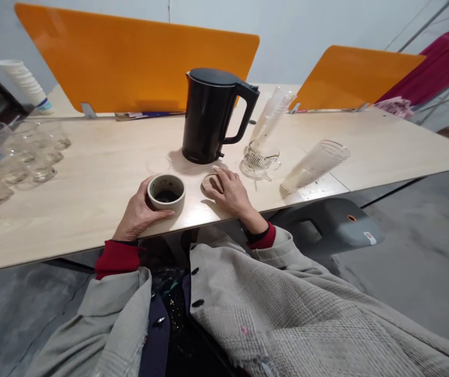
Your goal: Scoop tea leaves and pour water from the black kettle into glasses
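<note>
My left hand (134, 213) is wrapped round a small pale ceramic cup (174, 205), which is upright near the table's front edge. Dark, wet-looking bits, perhaps tea leaves, lie in its bottom, and specks cling to the inner wall. To its right, my right hand (232, 195) grips a small round lid (209, 183) at table level, thumb and fingers at its edge. Part of the lid is hidden under the fingers. A black electric kettle (204, 118) with its lid down stands just behind both hands.
A glass strainer cup (261, 157) stands right of the kettle. Stacked clear cups (314, 165) lean beyond it, near loose specks. Several clear cups (43, 170) and stacked paper cups (25, 84) stand at left. Orange dividers (130, 57) line the back; a grey stool (338, 225) is below.
</note>
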`<state>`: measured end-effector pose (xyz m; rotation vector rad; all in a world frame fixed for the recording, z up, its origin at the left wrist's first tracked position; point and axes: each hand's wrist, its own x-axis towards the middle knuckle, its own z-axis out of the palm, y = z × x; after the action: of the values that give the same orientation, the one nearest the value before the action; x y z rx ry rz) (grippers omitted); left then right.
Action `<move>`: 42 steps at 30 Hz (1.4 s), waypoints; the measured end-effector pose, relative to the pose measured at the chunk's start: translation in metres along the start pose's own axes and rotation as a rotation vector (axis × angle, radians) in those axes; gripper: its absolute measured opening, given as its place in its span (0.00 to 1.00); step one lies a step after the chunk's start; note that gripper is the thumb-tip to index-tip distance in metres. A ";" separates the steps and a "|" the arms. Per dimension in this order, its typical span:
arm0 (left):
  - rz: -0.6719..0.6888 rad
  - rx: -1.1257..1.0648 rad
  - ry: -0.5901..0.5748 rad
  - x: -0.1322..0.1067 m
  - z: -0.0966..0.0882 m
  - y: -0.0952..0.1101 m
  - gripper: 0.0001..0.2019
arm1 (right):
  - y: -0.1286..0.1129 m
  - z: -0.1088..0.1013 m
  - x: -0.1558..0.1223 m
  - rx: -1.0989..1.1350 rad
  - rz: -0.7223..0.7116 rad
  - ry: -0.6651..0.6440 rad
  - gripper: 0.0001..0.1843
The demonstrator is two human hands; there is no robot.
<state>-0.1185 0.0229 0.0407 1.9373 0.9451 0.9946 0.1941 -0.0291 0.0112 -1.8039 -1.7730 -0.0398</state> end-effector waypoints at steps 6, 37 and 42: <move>0.020 -0.029 0.003 0.000 0.001 -0.002 0.53 | -0.004 0.012 0.012 -0.046 -0.065 -0.080 0.36; 0.043 -0.001 -0.047 -0.001 0.000 -0.005 0.51 | -0.147 -0.002 0.025 0.050 -0.437 -0.213 0.38; 0.045 0.020 -0.039 0.000 0.000 -0.008 0.51 | -0.146 0.001 0.025 0.037 -0.432 -0.231 0.40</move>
<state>-0.1211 0.0266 0.0340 1.9957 0.8963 0.9724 0.0627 -0.0165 0.0775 -1.4151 -2.2850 0.0312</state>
